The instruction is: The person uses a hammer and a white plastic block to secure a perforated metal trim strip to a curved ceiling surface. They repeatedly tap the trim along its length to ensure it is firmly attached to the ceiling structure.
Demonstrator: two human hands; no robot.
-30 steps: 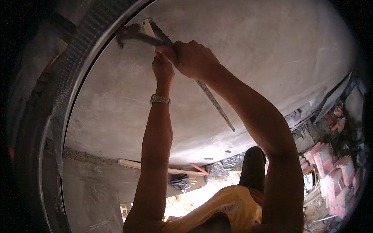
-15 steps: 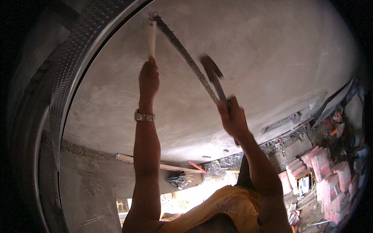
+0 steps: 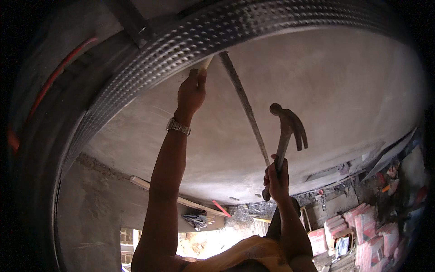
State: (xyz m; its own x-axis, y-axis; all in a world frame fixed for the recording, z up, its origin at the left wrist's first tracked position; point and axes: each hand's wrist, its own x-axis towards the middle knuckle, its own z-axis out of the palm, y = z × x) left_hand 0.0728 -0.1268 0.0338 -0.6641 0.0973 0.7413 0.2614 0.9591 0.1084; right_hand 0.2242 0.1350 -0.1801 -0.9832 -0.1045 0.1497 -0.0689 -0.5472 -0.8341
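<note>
My left hand [image 3: 191, 90] is closed around a pale strip [image 3: 206, 62], whose upper end meets or passes behind a dimpled metal profile [image 3: 244, 18]; I cannot tell which. Just right of it a long, dark, narrow groove or strip [image 3: 244, 104] runs down the grey plastered surface [image 3: 344, 90]. At lower right my right hand [image 3: 277, 177] grips the handle of a claw hammer [image 3: 288, 120], its head raised in front of that surface, clear of the pale strip.
An orange-red conduit [image 3: 63, 65] runs at upper left, near dark metal framing [image 3: 127, 20]. Low in view are a long pale board [image 3: 140, 182], a red bar [image 3: 221, 208], stacked pink-and-white packages [image 3: 362, 224] and rubble around them [image 3: 335, 204].
The hammer first was up at the strip's top, then swung down to the right, where it now stands upright. The view has shifted, so the metal profile crosses the top.
</note>
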